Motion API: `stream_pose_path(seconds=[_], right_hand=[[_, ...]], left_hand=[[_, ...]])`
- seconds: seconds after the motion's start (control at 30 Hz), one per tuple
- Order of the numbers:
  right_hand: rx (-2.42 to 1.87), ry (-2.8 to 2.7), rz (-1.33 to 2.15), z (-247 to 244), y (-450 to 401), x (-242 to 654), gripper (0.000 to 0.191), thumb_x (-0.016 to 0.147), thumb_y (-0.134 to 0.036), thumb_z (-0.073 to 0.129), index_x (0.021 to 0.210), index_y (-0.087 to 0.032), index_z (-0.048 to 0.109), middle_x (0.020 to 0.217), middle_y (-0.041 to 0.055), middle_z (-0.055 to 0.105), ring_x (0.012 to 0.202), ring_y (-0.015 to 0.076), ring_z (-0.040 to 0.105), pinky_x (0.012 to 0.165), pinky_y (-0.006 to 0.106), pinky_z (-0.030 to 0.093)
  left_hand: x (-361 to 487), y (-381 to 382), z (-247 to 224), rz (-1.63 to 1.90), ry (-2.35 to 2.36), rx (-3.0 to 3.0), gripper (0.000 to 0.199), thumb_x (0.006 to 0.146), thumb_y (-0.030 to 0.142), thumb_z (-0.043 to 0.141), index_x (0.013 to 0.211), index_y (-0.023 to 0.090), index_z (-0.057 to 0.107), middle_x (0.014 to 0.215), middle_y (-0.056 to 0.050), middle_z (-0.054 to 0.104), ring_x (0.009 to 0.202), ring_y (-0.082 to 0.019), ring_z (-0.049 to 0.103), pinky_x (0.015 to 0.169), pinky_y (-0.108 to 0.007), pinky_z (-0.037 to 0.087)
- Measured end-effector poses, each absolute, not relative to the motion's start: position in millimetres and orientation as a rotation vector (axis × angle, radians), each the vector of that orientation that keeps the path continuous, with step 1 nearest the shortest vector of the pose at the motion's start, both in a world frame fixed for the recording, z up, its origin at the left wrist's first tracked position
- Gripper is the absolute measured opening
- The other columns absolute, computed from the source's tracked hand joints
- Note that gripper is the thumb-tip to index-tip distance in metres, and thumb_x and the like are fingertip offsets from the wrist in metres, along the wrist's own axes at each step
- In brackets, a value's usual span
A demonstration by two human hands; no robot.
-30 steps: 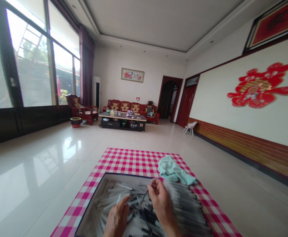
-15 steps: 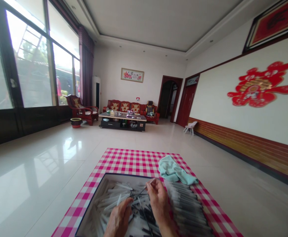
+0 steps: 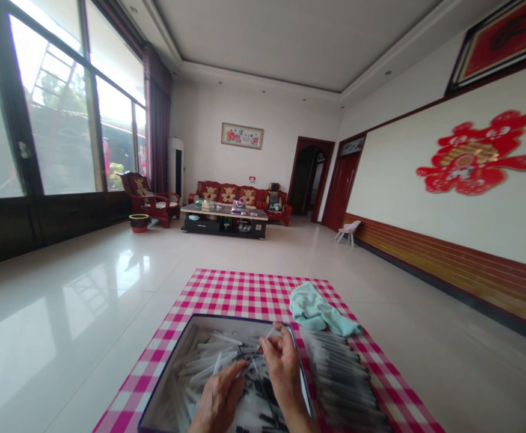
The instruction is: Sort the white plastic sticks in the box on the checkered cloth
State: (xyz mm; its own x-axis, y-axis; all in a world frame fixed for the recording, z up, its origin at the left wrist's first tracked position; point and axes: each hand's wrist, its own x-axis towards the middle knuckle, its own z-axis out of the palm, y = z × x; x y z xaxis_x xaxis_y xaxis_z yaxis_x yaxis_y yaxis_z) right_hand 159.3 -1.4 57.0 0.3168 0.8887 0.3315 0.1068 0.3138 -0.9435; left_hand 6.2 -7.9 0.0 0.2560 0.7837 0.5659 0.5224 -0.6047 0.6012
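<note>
Over a shallow box both my hands work close together. My left hand is closed, thumb and finger pinching the lower end of a thin dark pen refill. The upper end of the refill meets my right hand, whose fingers are closed around a pale, translucent pen barrel. How far the refill sits inside the barrel is hidden by the fingers. Inside the box lie loose translucent barrels and black pen parts.
Right of the box lies a row of dark-tipped pens, side by side. A light green cloth is crumpled behind them on the pink checked tablecloth. Across the tiled floor stand a low table and a red sofa.
My right hand has come slightly left and down, closer to my left hand. Less of the dark refill shows between the hands. The left hand has barely moved.
</note>
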Motion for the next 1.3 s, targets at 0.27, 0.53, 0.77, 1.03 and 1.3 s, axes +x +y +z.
stream_pose_path(seconds=[0.27,0.53,0.77,1.03,1.3], right_hand=[[-1.232,-1.31,0.609,52,-6,158,0.031,0.083,-0.043,0.052,0.093,-0.015,0.063,0.081,0.0082,0.07,0.076,0.0212,0.066,0.07,0.027,0.051],[-1.168,-1.805,0.685,68,-19,167,0.027,0.085,-0.022,0.046,0.091,-0.02,0.072,0.092,0.0064,0.069,0.087,0.0191,0.063,0.081,0.028,0.048],[-1.339,-1.956,0.754,47,-19,172,0.027,0.069,-0.013,0.05,0.083,-0.02,0.072,0.078,0.0031,0.071,0.074,0.0173,0.064,0.069,0.024,0.048],[-1.715,-2.101,0.775,31,-33,153,0.024,0.055,-0.015,0.054,0.062,-0.027,0.073,0.053,-0.0004,0.068,0.046,0.0177,0.059,0.04,0.023,0.034],[-1.749,-2.017,0.616,31,-33,150,0.022,0.061,-0.018,0.052,0.073,-0.026,0.07,0.071,0.0021,0.071,0.061,0.0191,0.064,0.049,0.025,0.04]], left_hand=[[7,-10,7,1.271,1.19,2.138,0.031,0.091,0.028,0.042,0.11,0.018,0.063,0.066,-0.002,0.07,0.057,-0.013,0.064,0.06,-0.019,0.051],[7,-13,14,1.224,1.215,2.093,0.032,0.088,0.025,0.042,0.11,0.019,0.064,0.059,0.0,0.065,0.058,-0.014,0.063,0.063,-0.02,0.051],[6,-10,10,1.306,1.336,1.965,0.034,0.087,0.031,0.042,0.107,0.018,0.065,0.056,0.001,0.065,0.051,-0.013,0.061,0.053,-0.02,0.049],[4,-5,1,1.369,1.322,1.974,0.031,0.088,0.032,0.043,0.105,0.019,0.065,0.059,0.001,0.066,0.051,-0.013,0.06,0.055,-0.02,0.048],[4,-5,-3,1.358,1.316,1.944,0.033,0.09,0.036,0.04,0.103,0.018,0.064,0.064,-0.002,0.067,0.058,-0.015,0.062,0.059,-0.023,0.049]])
